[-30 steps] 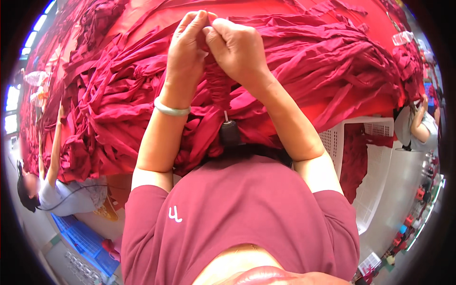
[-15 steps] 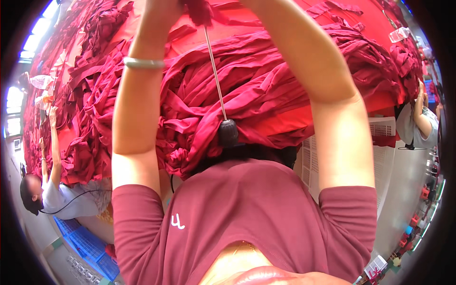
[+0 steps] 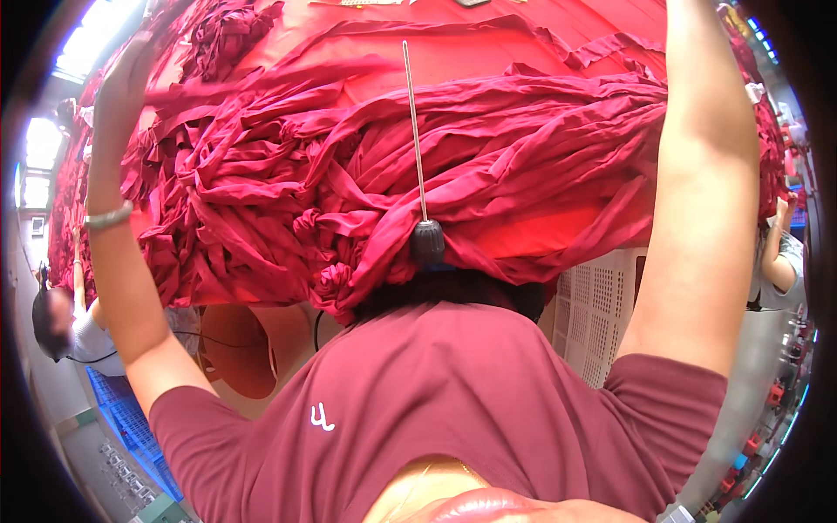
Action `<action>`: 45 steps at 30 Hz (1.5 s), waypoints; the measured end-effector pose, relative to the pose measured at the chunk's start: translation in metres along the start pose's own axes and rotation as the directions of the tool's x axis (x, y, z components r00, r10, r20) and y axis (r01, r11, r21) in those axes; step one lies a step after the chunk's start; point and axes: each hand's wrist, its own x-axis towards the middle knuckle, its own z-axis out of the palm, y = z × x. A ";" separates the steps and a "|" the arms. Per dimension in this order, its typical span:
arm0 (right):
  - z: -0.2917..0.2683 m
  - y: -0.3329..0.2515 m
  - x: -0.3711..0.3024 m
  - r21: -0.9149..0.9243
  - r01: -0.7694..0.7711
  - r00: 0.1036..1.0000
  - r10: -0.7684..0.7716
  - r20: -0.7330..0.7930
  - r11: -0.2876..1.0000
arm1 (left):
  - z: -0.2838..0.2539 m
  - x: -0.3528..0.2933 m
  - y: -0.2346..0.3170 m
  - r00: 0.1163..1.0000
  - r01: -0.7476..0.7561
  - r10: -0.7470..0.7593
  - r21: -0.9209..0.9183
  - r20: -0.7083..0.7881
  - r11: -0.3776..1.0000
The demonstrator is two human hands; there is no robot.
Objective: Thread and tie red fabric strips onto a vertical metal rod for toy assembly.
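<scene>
My left hand [image 3: 128,68] is raised at the far left, smeared by motion, and its fingers cannot be made out. A blurred dark red fabric strip [image 3: 261,80] runs rightward from beside it; whether the hand grips this strip is unclear. My right forearm [image 3: 711,96] reaches up past the top edge on the right, so that hand is out of sight. Between my arms lies a heap of long dark red fabric strips [image 3: 488,148], twisted and knotted in places. A thin metal rod [image 3: 413,122] with a black ribbed grip [image 3: 428,241] stands out in front of my chest.
Bright red cloth [image 3: 558,222] lies under the strips. A white perforated plastic crate [image 3: 597,301] is below the edge at right, and a brown round container [image 3: 240,349] at left. One person [image 3: 65,322] is at far left, another [image 3: 780,261] at far right.
My hands have moved from close together at the top centre to wide apart. The left went left; the right went right and out of view. The rod's upper end is now uncovered.
</scene>
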 end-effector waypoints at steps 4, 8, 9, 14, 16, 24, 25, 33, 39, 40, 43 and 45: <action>-0.034 0.092 0.064 -0.141 -0.391 0.920 0.380 -0.100 0.909 | -0.016 -0.066 -0.019 0.962 0.250 -0.267 0.218 0.052 0.943; -0.067 0.187 0.113 -0.266 -0.603 0.798 0.574 -0.186 0.752 | 0.050 -0.098 0.041 0.946 0.170 -0.207 0.165 0.249 0.972; -0.073 0.220 0.124 -0.309 -0.605 0.795 0.576 -0.189 0.733 | 0.074 -0.104 0.056 0.968 0.125 -0.155 0.155 0.199 0.980; -0.143 0.347 0.216 -0.722 -0.323 0.917 0.392 -0.078 0.612 | 0.148 -0.065 0.140 0.981 0.102 -0.077 -0.138 0.175 0.985; -0.114 0.353 0.174 -0.853 0.047 0.977 0.152 0.146 0.519 | 0.132 -0.066 0.177 0.955 0.095 -0.044 -0.160 0.294 0.983; 0.060 0.126 -0.106 0.195 0.890 0.242 -0.789 0.565 0.412 | 0.111 -0.119 0.229 0.941 0.165 -0.071 -0.266 0.331 0.950; 0.073 0.093 -0.153 0.174 0.892 0.175 -0.674 0.718 0.417 | 0.108 -0.124 0.233 0.944 0.178 -0.091 -0.255 0.318 0.950; 0.114 0.072 -0.263 0.319 0.923 -0.021 -0.798 0.602 0.216 | 0.075 -0.100 0.198 0.976 0.173 -0.215 -0.441 -0.047 0.881; 0.095 0.055 -0.197 0.259 0.938 0.069 -0.857 0.510 0.229 | 0.182 0.001 0.080 0.991 0.127 -0.123 -0.069 0.058 0.990; 0.097 0.055 -0.193 0.265 0.944 0.051 -0.880 0.471 0.197 | 0.215 0.000 0.057 0.980 0.116 -0.120 0.035 0.161 0.993; 0.097 0.071 -0.178 0.219 0.955 0.068 -0.865 0.497 0.200 | 0.261 -0.004 0.051 0.879 0.180 -0.199 0.084 0.434 0.980; 0.094 0.090 -0.168 0.133 0.954 0.139 -0.787 0.602 0.270 | 0.263 -0.006 0.062 0.901 0.235 -0.191 -0.070 0.389 0.969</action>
